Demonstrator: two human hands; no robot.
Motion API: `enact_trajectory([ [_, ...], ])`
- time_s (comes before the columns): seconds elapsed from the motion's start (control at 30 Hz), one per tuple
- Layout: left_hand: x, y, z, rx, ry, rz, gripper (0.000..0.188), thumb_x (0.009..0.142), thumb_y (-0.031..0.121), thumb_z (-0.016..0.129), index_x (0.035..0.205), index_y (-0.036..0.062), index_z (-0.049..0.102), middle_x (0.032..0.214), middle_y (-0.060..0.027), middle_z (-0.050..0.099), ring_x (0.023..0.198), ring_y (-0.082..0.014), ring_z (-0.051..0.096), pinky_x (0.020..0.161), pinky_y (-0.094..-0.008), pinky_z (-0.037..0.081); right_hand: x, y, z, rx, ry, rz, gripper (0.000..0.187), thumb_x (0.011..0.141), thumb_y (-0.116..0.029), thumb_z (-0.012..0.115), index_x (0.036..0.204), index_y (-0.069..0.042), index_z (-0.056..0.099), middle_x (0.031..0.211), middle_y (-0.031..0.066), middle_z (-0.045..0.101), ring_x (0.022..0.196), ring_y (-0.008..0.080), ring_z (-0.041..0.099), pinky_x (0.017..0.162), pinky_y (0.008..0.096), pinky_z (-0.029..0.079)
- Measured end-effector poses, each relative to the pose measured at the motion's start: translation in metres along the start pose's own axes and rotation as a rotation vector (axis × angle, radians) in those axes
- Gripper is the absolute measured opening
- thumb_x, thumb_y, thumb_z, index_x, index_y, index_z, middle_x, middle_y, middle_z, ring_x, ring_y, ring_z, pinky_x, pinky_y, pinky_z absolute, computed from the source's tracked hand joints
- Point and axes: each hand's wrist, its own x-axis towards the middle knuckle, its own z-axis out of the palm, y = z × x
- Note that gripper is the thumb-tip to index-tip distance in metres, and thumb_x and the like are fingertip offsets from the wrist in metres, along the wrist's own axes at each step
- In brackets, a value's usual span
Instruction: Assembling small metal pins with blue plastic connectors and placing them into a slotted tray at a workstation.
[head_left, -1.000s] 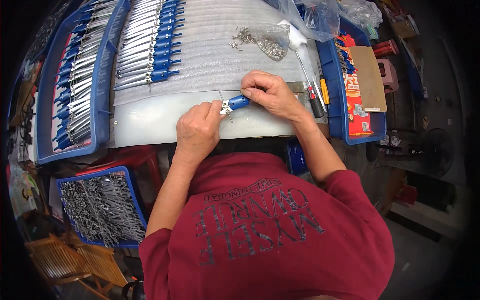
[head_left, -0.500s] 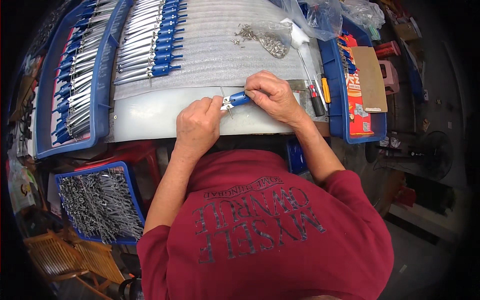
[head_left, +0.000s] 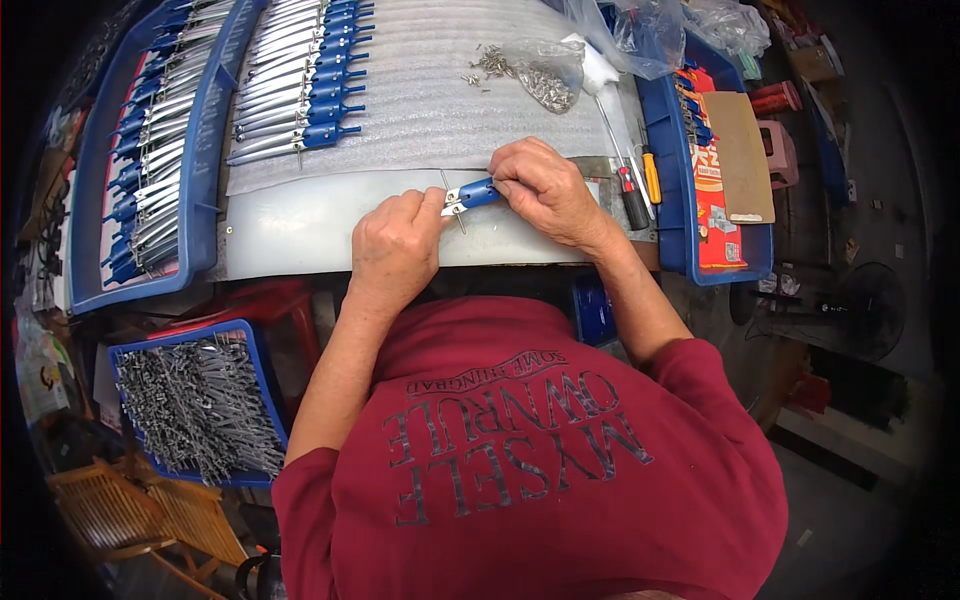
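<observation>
Two hands are on one small blue-handled metal tool (head_left: 472,194) right at the near edge of the pale grey bench top (head_left: 300,225); the right hand (head_left: 545,190) is closed around the blue handle end, and the left hand (head_left: 397,240) is pinched shut on the silvery metal end, where a thin pin (head_left: 459,222) sticks out; looks to me like the fitting step, getting that pin or small part seated in the joint; I'd guess the next move wants a steady squeeze and the two halves kept lined up, since the piece is tiny; counts: one tool in hand, roughly a dozen finished blue-and-silver ones laid in a row on the ribbed white foam sheet (head_left: 430,110), plus many more in the long blue plastic tray (head_left: 95,200) on the left, too many and too overlapped to count; one loose heap of small metal screws (head_left: 540,82) up on the foam; two screwdrivers (head_left: 640,190), one with a red-and-black handle and one yellow, just right of the right hand; one lower blue bin of grey metal parts (head_left: 200,410) by the left elbow, uncountable.
</observation>
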Motion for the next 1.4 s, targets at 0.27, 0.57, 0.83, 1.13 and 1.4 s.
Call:
enact_trajectory([
  [0.27, 0.0, 0.001, 0.0, 0.022, -0.005, 0.016, 0.017, 0.068, 0.013, 0.059, 0.081, 0.0052, 0.05, 0.063, -0.005, 0.044, 0.057, -0.02, 0.05, 0.047, -0.0318, 0.041, 0.004, -0.003, -0.003, -0.007, -0.07, 0.017, 0.007, 0.067, 0.002, 0.053, 0.073, 0.0, 0.05, 0.082, 0.01, 0.055, 0.077, 0.0246, 0.052, 0.069, 0.0319, 0.042],
  [0.57, -0.002, 0.0, 0.003, 0.071, -0.023, 0.043, 0.014, 0.07, 0.01, 0.055, 0.082, 0.0054, 0.051, 0.062, -0.0051, 0.043, 0.056, -0.0194, 0.05, 0.047, -0.0314, 0.041, 0.007, -0.007, 0.001, -0.142, -0.135, 0.069, 0.005, 0.067, -0.001, 0.052, 0.07, 0.0, 0.049, 0.077, 0.0114, 0.054, 0.073, 0.0275, 0.052, 0.066, 0.0341, 0.042],
  [0.83, 0.0, 0.001, 0.001, 0.073, -0.044, 0.02, 0.013, 0.07, 0.011, 0.056, 0.081, 0.0051, 0.051, 0.063, -0.0053, 0.044, 0.057, -0.0196, 0.05, 0.048, -0.0312, 0.042, 0.011, -0.008, -0.001, -0.102, -0.182, 0.311, 0.011, 0.071, -0.008, 0.057, 0.07, 0.0, 0.05, 0.065, 0.0103, 0.049, 0.062, 0.0239, 0.048, 0.058, 0.0326, 0.039],
  [1.13, 0.002, 0.001, 0.0, -0.003, -0.017, -0.015, 0.015, 0.07, 0.014, 0.059, 0.079, 0.0055, 0.05, 0.063, -0.0055, 0.044, 0.057, -0.0205, 0.051, 0.048, -0.0322, 0.041, 0.024, 0.015, -0.019, 0.064, -0.076, 0.442, 0.018, 0.075, -0.014, 0.06, 0.084, 0.001, 0.057, 0.071, 0.0046, 0.057, 0.065, 0.0087, 0.049, 0.059, 0.0245, 0.04],
  [1.4, 0.001, 0.001, -0.001, -0.011, -0.008, -0.011, 0.018, 0.069, 0.013, 0.06, 0.082, 0.0044, 0.052, 0.062, -0.0057, 0.044, 0.057, -0.0204, 0.05, 0.048, -0.0321, 0.041, 0.06, 0.059, -0.01, -0.322, 0.005, 0.381, 0.019, 0.075, -0.017, 0.056, 0.082, 0.0, 0.06, 0.076, 0.0171, 0.059, 0.07, 0.0284, 0.058, 0.063, 0.0338, 0.044],
])
